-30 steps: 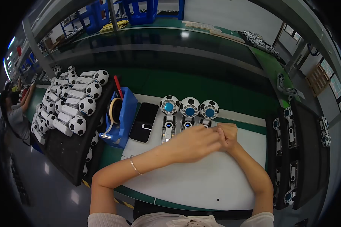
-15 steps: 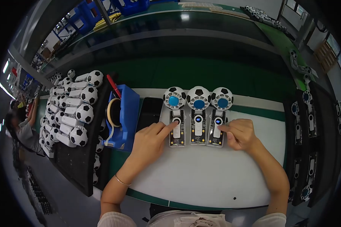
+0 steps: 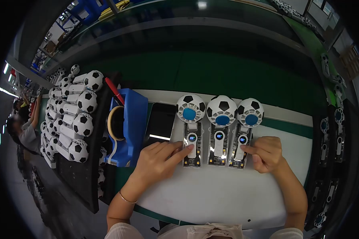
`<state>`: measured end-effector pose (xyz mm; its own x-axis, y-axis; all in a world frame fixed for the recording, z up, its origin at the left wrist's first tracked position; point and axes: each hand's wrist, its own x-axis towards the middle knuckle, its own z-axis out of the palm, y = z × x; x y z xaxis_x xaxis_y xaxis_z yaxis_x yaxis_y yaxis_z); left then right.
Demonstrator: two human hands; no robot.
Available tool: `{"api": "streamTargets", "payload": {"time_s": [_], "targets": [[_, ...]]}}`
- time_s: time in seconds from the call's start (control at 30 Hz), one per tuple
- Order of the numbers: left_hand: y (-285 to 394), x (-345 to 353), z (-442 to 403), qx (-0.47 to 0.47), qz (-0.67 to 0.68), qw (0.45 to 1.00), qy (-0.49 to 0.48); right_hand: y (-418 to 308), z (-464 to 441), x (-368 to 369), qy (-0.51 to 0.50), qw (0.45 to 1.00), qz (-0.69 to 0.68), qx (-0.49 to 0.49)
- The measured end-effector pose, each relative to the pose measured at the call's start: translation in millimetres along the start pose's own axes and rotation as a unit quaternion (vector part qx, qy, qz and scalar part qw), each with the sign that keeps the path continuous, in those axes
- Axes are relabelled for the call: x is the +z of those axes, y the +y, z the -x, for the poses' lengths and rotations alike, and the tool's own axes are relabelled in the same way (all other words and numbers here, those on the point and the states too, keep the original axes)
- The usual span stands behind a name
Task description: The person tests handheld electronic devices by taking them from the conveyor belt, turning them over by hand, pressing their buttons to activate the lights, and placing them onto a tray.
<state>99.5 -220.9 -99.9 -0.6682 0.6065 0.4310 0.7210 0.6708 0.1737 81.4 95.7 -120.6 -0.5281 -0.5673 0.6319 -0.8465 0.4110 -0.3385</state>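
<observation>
Three handheld fans with football-patterned heads and clear-cased handles lie in a row on the white mat [image 3: 227,195]: a left fan [image 3: 192,113], a middle fan [image 3: 220,115] and a right fan [image 3: 251,113]. Each small round screen is lit and reads about 100. My left hand [image 3: 157,161] holds nothing; its outstretched index finger touches the left fan's white strip just under the screen. On the right fan's strip rests the index fingertip of my right hand [image 3: 267,154], its other fingers curled loosely. Neither hand touches the middle fan.
A blue tape dispenser [image 3: 132,123] with a red pen [image 3: 115,91] and a black phone [image 3: 160,123] stand left of the mat. Football-headed fans [image 3: 83,125] are stacked on a dark rack at left. More fans [image 3: 339,131] lie on racks at right. A person [image 3: 26,129] works far left.
My left index finger has slid from the left fan's screen down onto its strip, uncovering the lit screen. My right fingertip stays on the right fan. The whole view has shifted slightly.
</observation>
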Motion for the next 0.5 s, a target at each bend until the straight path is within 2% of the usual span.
{"api": "streamTargets", "payload": {"time_s": [0.33, 0.5], "targets": [[-0.3, 1.8, -2.1, 0.001, -0.032, 0.999, -0.039, -0.9, -1.1, 3.8, 0.015, 0.999, 0.019, -0.025], [-3.3, 8.3, 0.9, 0.011, -0.031, 0.999, -0.013, -2.2, 2.2, 0.9, -0.002, 0.999, 0.031, -0.022]]}}
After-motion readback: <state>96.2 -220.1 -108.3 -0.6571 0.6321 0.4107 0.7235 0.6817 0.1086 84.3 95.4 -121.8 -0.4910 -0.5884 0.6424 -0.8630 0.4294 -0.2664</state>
